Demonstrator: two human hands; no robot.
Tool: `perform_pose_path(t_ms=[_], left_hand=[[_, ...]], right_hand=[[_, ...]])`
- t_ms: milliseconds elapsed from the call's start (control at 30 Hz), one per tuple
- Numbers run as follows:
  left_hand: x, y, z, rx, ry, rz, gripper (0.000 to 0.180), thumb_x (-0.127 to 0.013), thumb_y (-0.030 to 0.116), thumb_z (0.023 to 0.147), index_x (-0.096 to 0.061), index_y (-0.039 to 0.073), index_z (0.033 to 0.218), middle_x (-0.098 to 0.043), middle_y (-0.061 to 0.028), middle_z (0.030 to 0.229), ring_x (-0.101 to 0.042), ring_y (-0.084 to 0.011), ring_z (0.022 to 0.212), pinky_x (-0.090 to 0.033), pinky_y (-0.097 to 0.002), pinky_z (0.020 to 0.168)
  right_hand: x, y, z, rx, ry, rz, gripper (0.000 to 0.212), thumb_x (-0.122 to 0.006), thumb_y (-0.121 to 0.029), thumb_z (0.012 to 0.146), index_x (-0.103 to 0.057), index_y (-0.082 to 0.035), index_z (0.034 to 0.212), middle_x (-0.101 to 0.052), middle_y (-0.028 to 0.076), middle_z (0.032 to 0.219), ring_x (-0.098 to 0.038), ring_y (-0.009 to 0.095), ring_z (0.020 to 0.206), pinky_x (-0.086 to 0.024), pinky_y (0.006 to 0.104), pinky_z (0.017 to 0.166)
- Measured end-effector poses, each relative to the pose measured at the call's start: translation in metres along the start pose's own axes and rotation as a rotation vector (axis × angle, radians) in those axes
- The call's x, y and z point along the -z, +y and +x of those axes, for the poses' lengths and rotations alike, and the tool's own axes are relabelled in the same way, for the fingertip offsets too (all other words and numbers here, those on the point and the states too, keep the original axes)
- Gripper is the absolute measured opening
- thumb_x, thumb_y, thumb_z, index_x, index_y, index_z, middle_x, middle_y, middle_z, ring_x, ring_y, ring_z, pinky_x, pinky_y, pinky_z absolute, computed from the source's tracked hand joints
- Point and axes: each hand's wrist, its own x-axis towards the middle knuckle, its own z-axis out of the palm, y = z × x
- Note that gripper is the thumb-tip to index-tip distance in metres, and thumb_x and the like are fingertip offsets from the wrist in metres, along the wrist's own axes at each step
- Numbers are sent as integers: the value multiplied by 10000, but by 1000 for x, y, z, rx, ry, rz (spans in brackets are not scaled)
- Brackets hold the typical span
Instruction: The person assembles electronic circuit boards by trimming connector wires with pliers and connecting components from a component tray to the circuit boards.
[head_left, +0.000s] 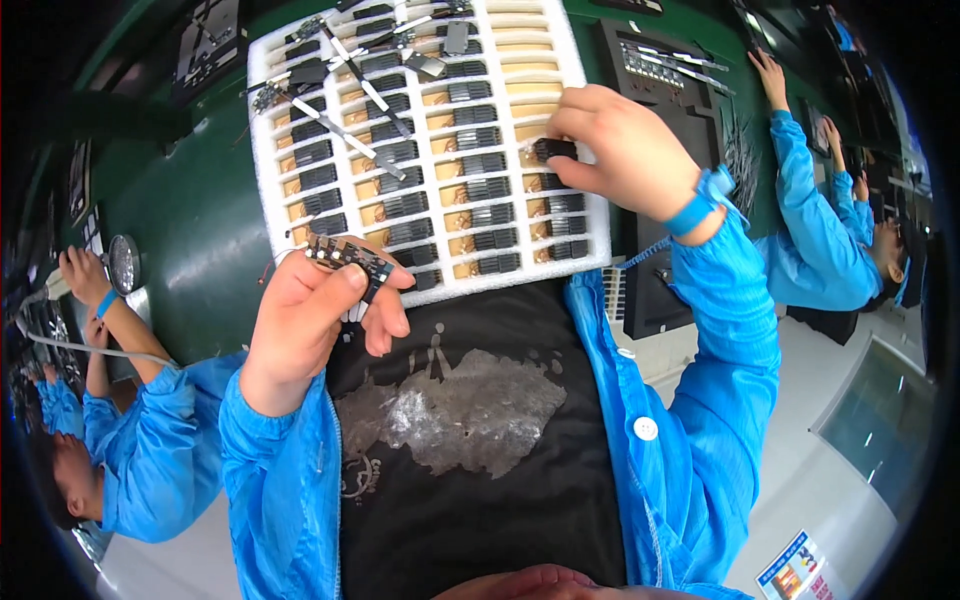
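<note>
My left hand point(325, 310) is closed on a small dark circuit board point(350, 262), gripped between thumb and fingers in front of the tray's near left edge. A white foam tray point(425, 190) with rows of narrow slots lies before me. Over its right column, my right hand point(620, 145) pinches a small black block-shaped part point(555, 150) at one of the slots. Similar black parts with thin wires point(490, 188) fill most of the slots. In the right column, the far slots point(520, 55) show only their tan bottoms.
Loose circuit boards with white-and-black strips point(345, 135) lie across the tray's far left part. A black fixture point(665, 75) holding metal parts stands right of the tray on the green table point(190, 220). People in blue sleeves work at the left point(165, 450) and right point(810, 240).
</note>
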Motion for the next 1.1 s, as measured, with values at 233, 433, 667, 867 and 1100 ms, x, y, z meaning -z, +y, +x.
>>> perform_pose_path(t_ms=[233, 433, 667, 867, 1100], left_hand=[[-6, 1, 8, 57, -7, 23, 341, -489, 238, 993, -610, -78, 1032, -676, -178, 747, -622, -179, 572, -508, -261, 539], [0, -1, 2, 68, -97, -45, 334, -465, 186, 1016, -616, -95, 1116, -699, -135, 809, -642, -152, 634, -519, -252, 589], [3, -2, 1, 70, -90, -60, 334, -474, 189, 1015, -612, -98, 1114, -700, -131, 811, -639, -145, 641, -519, -251, 591], [-4, 1, 4, 46, -30, 14, 314, -432, 150, 1007, -618, -94, 1071, -702, -186, 842, -660, -185, 667, -541, -280, 623], [-6, -5, 8, 30, -16, -14, 298, -439, 133, 1002, -631, -76, 1093, -709, -193, 928, -667, -184, 722, -548, -300, 671]], right_hand=[[-21, -32, 18, 47, 462, 118, 236, -766, -128, 728, -628, -70, 910, -608, 79, 873, -603, 290, 853, -518, 377, 748], [-40, -43, 21, 64, 370, 19, 264, -776, -169, 709, -632, -87, 914, -583, 38, 893, -582, 241, 842, -505, 363, 740], [-34, -52, 25, 65, 454, 28, 311, -770, -155, 721, -669, -84, 1006, -627, 27, 994, -594, 242, 901, -499, 368, 770], [-48, -53, 25, 126, 442, -151, 260, -718, -130, 727, -667, -77, 976, -628, 20, 992, -592, 211, 923, -472, 350, 801], [-47, -56, 20, 152, 461, -205, 276, -685, -101, 686, -655, -80, 960, -633, 25, 1056, -593, 220, 966, -468, 350, 811]])
